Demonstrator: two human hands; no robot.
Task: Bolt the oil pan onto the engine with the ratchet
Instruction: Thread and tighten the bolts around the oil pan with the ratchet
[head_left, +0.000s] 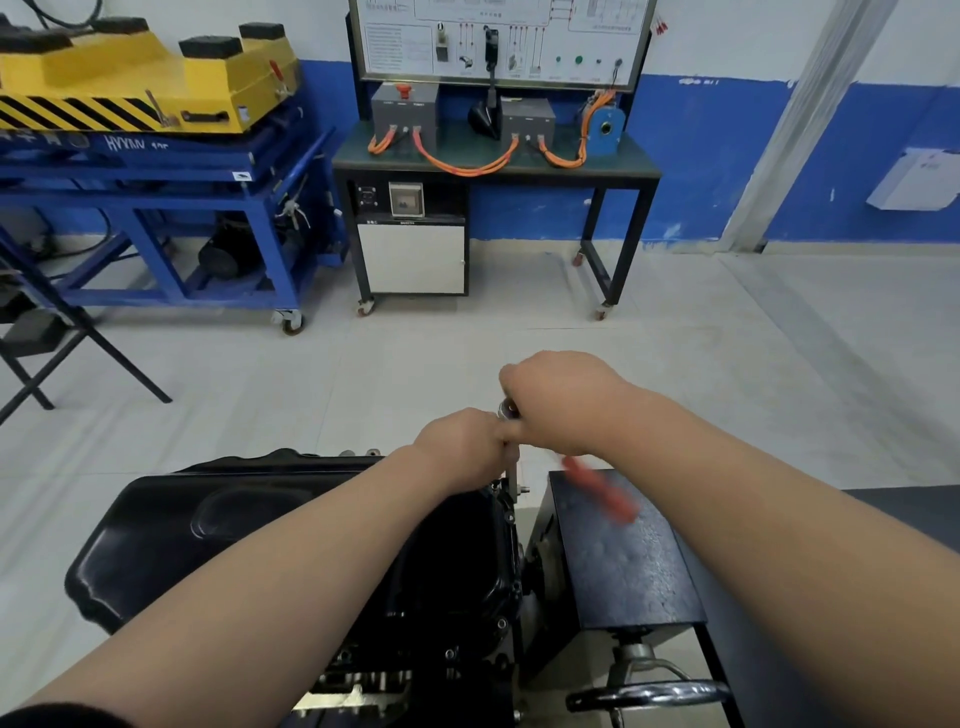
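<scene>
Gripping the red-handled ratchet (597, 488) is the right hand (566, 400). The left hand (467, 447) holds its shaft over the glossy black oil pan (208, 519).

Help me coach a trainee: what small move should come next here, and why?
Probably a short swing of the red handle, keeping the shaft upright: the left hand and right hand both grip the ratchet near its head, the handle is blurred, and the shaft stands at the right edge of the oil pan.

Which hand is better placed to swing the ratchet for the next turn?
Likely right hand: it grips the ratchet at its red handle, while the left hand steadies the shaft above the oil pan.
</scene>
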